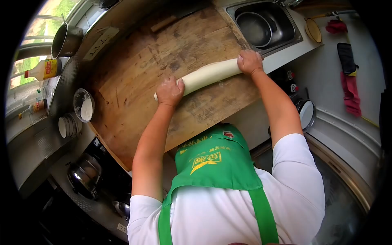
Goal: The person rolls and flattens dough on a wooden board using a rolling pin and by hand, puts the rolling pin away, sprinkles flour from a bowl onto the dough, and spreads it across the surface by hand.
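Note:
A thick, pale sheet of dough (210, 76) is wound into a long roll, seemingly around a rolling pin whose core is hidden. It lies at a slant across a worn wooden board (134, 110). My left hand (170, 92) is closed over the roll's left end, and a small pale tip sticks out past it. Around the right end, close to the board's edge by the sink, my right hand (250, 62) is wrapped. Both forearms reach straight out over the board.
A metal bowl (83, 105) with white powder stands left of the board, near stacked bowls (69, 125). Bottles (44, 69) and a pot (66, 40) line the window side. At the upper right, a sink (286, 30) holds a round pan (254, 29). A short wooden piece (163, 23) lies at the back.

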Tool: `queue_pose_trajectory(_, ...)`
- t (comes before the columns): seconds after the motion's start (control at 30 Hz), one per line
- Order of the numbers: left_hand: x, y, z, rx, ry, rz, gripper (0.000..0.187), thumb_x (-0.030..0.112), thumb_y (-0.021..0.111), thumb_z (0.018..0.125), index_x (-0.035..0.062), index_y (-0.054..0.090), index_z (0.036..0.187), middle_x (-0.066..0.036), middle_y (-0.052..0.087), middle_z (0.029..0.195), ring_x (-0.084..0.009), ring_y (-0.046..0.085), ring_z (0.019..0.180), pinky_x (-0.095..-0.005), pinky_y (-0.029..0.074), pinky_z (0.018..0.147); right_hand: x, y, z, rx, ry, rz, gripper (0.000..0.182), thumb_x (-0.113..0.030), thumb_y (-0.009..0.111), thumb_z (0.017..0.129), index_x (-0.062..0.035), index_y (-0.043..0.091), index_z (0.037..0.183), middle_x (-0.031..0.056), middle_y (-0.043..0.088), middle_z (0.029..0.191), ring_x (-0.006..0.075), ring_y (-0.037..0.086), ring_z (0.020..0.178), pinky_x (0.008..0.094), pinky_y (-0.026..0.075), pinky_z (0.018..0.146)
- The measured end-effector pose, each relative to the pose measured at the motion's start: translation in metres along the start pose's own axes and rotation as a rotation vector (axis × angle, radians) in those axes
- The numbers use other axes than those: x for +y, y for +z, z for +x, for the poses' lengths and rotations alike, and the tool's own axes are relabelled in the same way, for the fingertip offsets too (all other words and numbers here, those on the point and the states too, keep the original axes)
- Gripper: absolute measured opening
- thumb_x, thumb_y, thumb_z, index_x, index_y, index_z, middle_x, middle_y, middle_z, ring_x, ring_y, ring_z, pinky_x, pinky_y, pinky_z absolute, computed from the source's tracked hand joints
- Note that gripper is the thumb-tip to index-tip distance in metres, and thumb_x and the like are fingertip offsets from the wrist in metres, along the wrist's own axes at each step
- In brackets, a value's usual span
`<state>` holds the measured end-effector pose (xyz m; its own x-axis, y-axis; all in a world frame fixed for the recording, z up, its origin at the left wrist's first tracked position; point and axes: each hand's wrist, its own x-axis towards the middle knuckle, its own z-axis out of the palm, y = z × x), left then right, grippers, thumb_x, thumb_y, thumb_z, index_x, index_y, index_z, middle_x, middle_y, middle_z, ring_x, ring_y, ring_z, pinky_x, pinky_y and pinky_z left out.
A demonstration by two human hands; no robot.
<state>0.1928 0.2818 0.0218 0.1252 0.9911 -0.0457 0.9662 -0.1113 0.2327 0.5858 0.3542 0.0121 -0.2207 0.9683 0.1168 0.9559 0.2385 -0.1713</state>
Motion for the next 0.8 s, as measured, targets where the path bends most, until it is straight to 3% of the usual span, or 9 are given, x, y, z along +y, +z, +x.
queue_pose_trajectory(0.17,-0.013,0.001,-0.095,-0.046,0.034,0.034,0.035,0.04,0.054,0.097,0.0067,0.064,0.091,-0.019,0.066,0.092,-0.0396,0.067,0.083,-0.0521,0.055,0.074,-0.044,-0.005,-0.092,0.107,-0.024,0.068,0.022,-0.036,0.061,0.085,-0.0137,0.063,0.081,0.0107,0.062,0.083,0.0345,0.061,0.085,0.051,0.047,0.078)
queue_pose_trajectory(0.37,-0.038,0.002,-0.144,0.017,-0.025,-0.04,0.029,0.035,0.057,0.093,0.006,0.061,0.09,-0.017,0.059,0.087,-0.0392,0.063,0.085,-0.0519,0.053,0.077,-0.083,0.005,-0.102,0.08,-0.041,0.131,0.025,-0.038,0.062,0.086,-0.0126,0.062,0.086,0.01,0.061,0.089,0.0326,0.059,0.092,0.0494,0.045,0.086)
queue_pose_trajectory(0.43,-0.021,-0.003,-0.143,-0.084,-0.188,-0.019,0.032,0.033,0.056,0.096,0.0069,0.066,0.111,-0.021,0.064,0.112,-0.0414,0.061,0.114,-0.053,0.051,0.097,-0.091,-0.001,-0.105,0.035,-0.001,0.161,0.034,-0.042,0.063,0.089,-0.0112,0.067,0.104,0.0116,0.066,0.111,0.0314,0.06,0.112,0.0498,0.043,0.102)
queue_pose_trajectory(0.47,-0.007,-0.002,-0.14,-0.078,-0.194,-0.017,0.032,0.033,0.056,0.096,0.0069,0.066,0.111,-0.021,0.064,0.112,-0.0414,0.061,0.114,-0.053,0.051,0.097,-0.1,-0.001,-0.109,0.039,-0.009,0.163,0.034,-0.042,0.063,0.089,-0.0112,0.067,0.104,0.0116,0.066,0.111,0.0314,0.06,0.112,0.0498,0.043,0.102)
queue_pose_trajectory(0.53,0.023,0.002,-0.148,0.227,0.1,-0.011,0.052,0.037,0.056,0.095,0.0076,0.061,0.138,-0.022,0.057,0.144,-0.0402,0.047,0.142,-0.0545,0.04,0.116,-0.128,0.001,-0.135,0.161,-0.22,0.152,0.049,-0.045,0.064,0.091,-0.0134,0.066,0.129,0.0112,0.063,0.136,0.0304,0.054,0.134,0.0535,0.034,0.118)
queue_pose_trajectory(0.57,0.025,0.006,-0.15,0.219,0.093,-0.012,0.052,0.037,0.056,0.095,0.0076,0.061,0.138,-0.022,0.057,0.144,-0.0402,0.047,0.142,-0.0545,0.04,0.116,-0.138,0.001,-0.14,0.151,-0.222,0.155,0.049,-0.045,0.064,0.091,-0.0134,0.066,0.129,0.0112,0.063,0.136,0.0304,0.054,0.134,0.0535,0.034,0.118)
queue_pose_trajectory(0.63,0.024,0.021,-0.144,0.098,0.017,0.132,0.073,0.041,0.057,0.094,0.0067,0.047,0.157,-0.02,0.042,0.164,-0.0407,0.034,0.155,-0.056,0.029,0.125,-0.148,0.0,-0.135,0.059,-0.191,0.13,0.059,-0.049,0.066,0.091,-0.0187,0.063,0.142,0.0093,0.057,0.15,0.0312,0.049,0.143,0.0565,0.025,0.124)
queue_pose_trajectory(0.7,0.008,0.026,-0.123,0.116,0.05,0.172,0.072,0.044,0.056,0.093,0.0086,0.05,0.156,-0.02,0.042,0.164,-0.0448,0.035,0.153,-0.0556,0.035,0.121,-0.142,0.003,-0.108,0.052,-0.212,0.142,0.058,-0.051,0.068,0.09,-0.0222,0.065,0.14,0.0082,0.06,0.147,0.0327,0.051,0.14,0.0575,0.031,0.121)
queue_pose_trajectory(0.8,-0.001,-0.005,-0.07,0.061,-0.038,-0.025,0.058,0.04,0.057,0.093,0.0168,0.062,0.146,-0.021,0.041,0.164,-0.0487,0.037,0.151,-0.057,0.046,0.112,-0.137,0.003,-0.044,0.079,-0.313,0.22,0.054,-0.052,0.069,0.088,-0.0186,0.071,0.129,0.0085,0.067,0.137,0.0346,0.057,0.133,0.0529,0.043,0.113)
